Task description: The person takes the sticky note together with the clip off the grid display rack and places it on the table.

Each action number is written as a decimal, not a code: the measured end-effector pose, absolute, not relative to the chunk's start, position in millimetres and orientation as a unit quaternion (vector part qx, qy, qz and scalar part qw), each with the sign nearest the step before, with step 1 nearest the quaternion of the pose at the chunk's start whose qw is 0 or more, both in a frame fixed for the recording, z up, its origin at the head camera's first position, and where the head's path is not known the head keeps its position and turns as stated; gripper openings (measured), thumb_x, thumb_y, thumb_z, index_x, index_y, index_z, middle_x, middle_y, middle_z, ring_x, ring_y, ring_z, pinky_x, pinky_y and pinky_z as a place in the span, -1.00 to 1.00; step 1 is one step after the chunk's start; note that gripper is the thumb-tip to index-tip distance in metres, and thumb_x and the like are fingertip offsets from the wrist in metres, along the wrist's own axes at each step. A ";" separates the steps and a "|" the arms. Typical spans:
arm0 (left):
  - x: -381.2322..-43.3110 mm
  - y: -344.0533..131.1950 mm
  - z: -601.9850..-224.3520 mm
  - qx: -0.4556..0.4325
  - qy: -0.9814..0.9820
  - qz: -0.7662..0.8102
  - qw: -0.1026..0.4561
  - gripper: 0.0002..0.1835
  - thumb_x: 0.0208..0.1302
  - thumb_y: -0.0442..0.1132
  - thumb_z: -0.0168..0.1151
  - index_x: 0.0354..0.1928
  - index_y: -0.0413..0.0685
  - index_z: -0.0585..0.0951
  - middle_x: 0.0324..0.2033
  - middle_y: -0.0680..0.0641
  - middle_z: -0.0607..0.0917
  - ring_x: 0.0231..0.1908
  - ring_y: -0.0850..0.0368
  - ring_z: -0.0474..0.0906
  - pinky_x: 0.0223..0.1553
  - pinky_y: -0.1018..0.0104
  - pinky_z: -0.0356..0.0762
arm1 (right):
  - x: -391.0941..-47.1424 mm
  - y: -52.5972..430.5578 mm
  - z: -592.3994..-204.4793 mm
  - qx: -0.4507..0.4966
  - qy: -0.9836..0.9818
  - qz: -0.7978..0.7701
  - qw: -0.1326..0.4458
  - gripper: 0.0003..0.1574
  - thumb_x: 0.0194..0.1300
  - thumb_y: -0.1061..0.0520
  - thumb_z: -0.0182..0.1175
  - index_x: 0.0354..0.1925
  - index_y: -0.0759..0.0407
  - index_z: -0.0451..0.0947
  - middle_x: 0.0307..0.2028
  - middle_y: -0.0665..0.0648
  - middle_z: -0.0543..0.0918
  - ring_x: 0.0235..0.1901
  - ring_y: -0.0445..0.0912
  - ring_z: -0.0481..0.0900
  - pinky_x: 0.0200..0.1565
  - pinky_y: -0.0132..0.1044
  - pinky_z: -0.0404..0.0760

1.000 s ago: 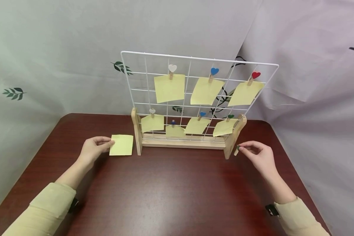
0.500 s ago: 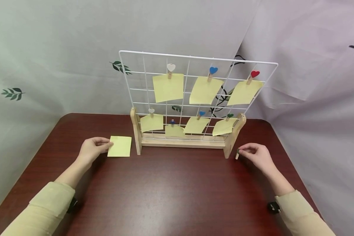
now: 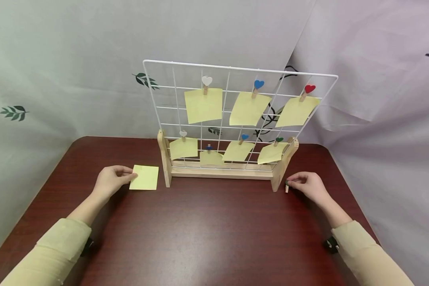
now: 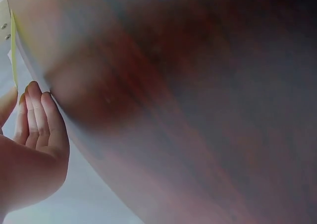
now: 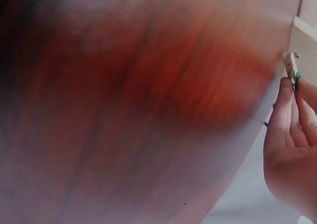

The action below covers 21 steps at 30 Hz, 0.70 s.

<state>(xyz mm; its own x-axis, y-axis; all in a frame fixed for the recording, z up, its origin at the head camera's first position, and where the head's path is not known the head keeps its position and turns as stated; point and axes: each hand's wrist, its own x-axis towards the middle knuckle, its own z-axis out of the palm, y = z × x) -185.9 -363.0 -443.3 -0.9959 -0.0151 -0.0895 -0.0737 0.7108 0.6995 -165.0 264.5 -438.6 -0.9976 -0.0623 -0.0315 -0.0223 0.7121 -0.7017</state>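
Observation:
My left hand (image 3: 111, 181) pinches a yellow sticky note (image 3: 145, 178) by its left edge, just left of the stand. In the left wrist view the note (image 4: 14, 50) appears edge-on at thumb and fingertips. My right hand (image 3: 308, 186) pinches a small wooden clothespin (image 3: 286, 188) with a green decoration, beside the stand's right foot. The right wrist view shows the clothespin (image 5: 290, 64) between thumb and fingers, pointing away from the hand. Between the hands stands a white wire grid (image 3: 191, 65), with several yellow notes (image 3: 204, 106) clipped on it in two rows.
Wooden uprights (image 3: 165, 159) and a crossbar (image 3: 221, 173) carry the grid on a dark red-brown table (image 3: 214, 230). Heart-topped clips, such as a red heart clip (image 3: 309, 89), fasten the notes. A pale cloth with leaf prints (image 3: 93, 71) hangs behind.
The right hand has lowered slightly, and its clothespin has turned from slanting to hanging nearly upright. The left hand with its note has shifted slightly left in view.

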 end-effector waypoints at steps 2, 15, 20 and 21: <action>-186.5 -363.8 -442.7 -0.022 0.926 0.374 0.039 -0.55 0.40 -0.03 0.44 0.02 -0.34 0.76 -0.24 -0.20 0.87 -0.36 0.46 0.62 -0.24 0.40 0.55 | -166.4 264.6 -439.3 -0.024 0.925 -0.377 0.030 -0.80 0.32 0.30 0.44 -0.12 0.43 0.78 -0.30 0.32 0.86 -0.44 -0.52 0.64 -0.36 -0.52 0.57; -187.3 -369.5 -442.9 0.003 0.944 0.329 0.027 -0.61 0.35 -0.08 0.48 -0.02 -0.30 0.79 -0.21 -0.24 0.88 -0.21 0.02 0.77 -0.16 0.29 0.57 | -169.5 265.2 -443.3 -0.027 0.936 -0.351 0.027 -0.84 0.31 0.29 0.46 -0.15 0.38 0.80 -0.31 0.29 0.86 -0.43 -0.50 0.66 -0.28 -0.57 0.54; -186.9 -371.3 -441.1 0.007 0.946 0.324 0.024 -0.62 0.32 -0.07 0.49 -0.04 -0.27 0.80 -0.25 -0.20 0.88 -0.15 -0.10 0.77 -0.15 0.31 0.55 | -168.7 264.4 -442.1 -0.017 0.938 -0.344 0.026 -0.80 0.30 0.28 0.47 -0.13 0.38 0.79 -0.30 0.30 0.87 -0.42 -0.52 0.66 -0.26 -0.59 0.54; -186.9 -371.7 -440.5 0.008 0.946 0.323 0.022 -0.63 0.32 -0.07 0.50 -0.05 -0.26 0.81 -0.26 -0.19 0.89 -0.15 -0.09 0.78 -0.16 0.33 0.55 | -168.4 264.2 -441.8 -0.014 0.938 -0.345 0.026 -0.79 0.31 0.28 0.46 -0.11 0.39 0.78 -0.29 0.31 0.87 -0.42 -0.54 0.65 -0.26 -0.59 0.54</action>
<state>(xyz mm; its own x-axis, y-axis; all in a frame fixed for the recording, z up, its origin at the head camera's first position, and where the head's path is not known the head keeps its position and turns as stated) -186.9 -371.7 -440.5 -0.9989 0.0302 -0.0372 0.0011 0.7912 0.6116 -168.4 264.2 -441.8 -0.9982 -0.0447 -0.0393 -0.0085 0.7610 -0.6487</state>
